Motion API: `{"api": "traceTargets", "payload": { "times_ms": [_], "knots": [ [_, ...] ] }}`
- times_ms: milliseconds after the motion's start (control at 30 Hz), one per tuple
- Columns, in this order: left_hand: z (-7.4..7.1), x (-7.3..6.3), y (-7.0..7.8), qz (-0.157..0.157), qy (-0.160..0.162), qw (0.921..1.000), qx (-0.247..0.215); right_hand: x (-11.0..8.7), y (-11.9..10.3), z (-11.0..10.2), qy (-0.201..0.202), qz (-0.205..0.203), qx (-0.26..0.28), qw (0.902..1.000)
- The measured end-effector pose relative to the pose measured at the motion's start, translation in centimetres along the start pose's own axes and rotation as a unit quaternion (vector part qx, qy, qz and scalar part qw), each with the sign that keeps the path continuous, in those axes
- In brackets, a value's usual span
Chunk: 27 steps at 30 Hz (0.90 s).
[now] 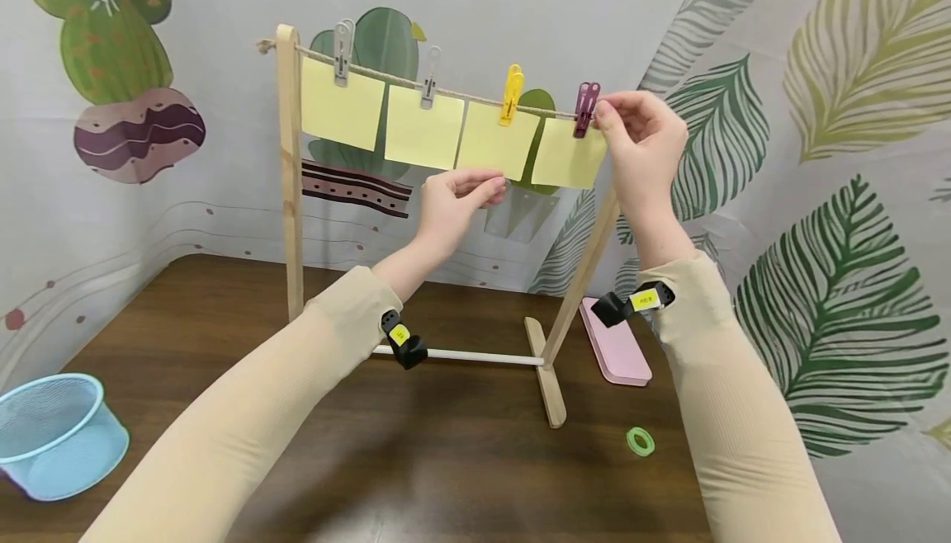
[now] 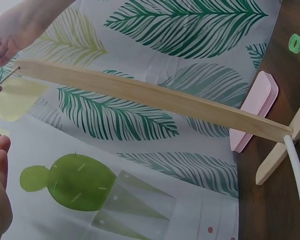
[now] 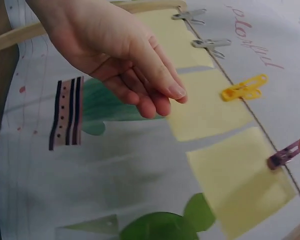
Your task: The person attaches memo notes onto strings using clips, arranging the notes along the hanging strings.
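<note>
Several yellow paper sheets hang side by side from a rope, each under a clothespin. My right hand is raised at the right end, its fingertips right beside the purple clothespin on the last sheet. In the left wrist view, its fingers show a small gap from that clothespin. My left hand is lower, thumb and forefinger close together at the bottom edge of the third sheet. A yellow clothespin clips that one. Two grey clothespins, one near the left post, the other beside it, hold the rest.
The rope runs between two posts of a wooden stand with a white crossbar. Right of its foot lie a pink case and a green tape roll. A blue mesh basket stands at the left on the brown table.
</note>
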<state>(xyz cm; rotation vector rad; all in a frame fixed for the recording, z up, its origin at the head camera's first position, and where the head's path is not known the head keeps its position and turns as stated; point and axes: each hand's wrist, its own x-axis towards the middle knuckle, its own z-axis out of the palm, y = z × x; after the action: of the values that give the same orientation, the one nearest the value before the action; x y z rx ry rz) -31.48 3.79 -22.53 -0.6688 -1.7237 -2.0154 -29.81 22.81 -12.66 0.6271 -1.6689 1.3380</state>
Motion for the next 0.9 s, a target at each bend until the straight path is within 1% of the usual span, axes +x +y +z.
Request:
{"api": "traceTargets", "payload": {
  "times_ms": [100, 233, 333, 500, 633, 767, 900],
  "knots": [
    [-0.5, -0.6, -0.4, 0.001, -0.006, 1.0000, 0.002, -1.2, 0.6, 0.2, 0.002, 0.004, 0.031, 0.9995],
    [-1.0, -1.6, -0.9, -0.010, -0.022, 0.9997, 0.001, -3.2, 1.6, 0.5, -0.005, 0.008, 0.059, 0.9982],
    [-1.4, -2.6, -1.4, -0.019, -0.040, 0.9990, 0.009, -5.0, 2.4, 0.5, -0.015, 0.014, 0.067, 0.9975],
    [-2.1, -4.3, -2.6, -0.035, -0.058, 0.9976, 0.015, -8.0, 3.6, 0.8, -0.019, 0.044, 0.086, 0.9951],
    [-2.8, -5.6, -3.7, -0.047, -0.060, 0.9965, 0.035, -10.2, 4.7, 1.4, -0.021, 0.073, 0.103, 0.9918],
    [-3.5, -7.1, -5.0, -0.061, -0.058, 0.9950, 0.053, -12.7, 5.8, 2.1, -0.028, 0.102, 0.108, 0.9885],
    [-4.1, -8.7, -6.4, -0.080, -0.048, 0.9942, 0.054, -15.3, 6.7, 2.7, -0.031, 0.130, 0.113, 0.9845]
  ]
}}
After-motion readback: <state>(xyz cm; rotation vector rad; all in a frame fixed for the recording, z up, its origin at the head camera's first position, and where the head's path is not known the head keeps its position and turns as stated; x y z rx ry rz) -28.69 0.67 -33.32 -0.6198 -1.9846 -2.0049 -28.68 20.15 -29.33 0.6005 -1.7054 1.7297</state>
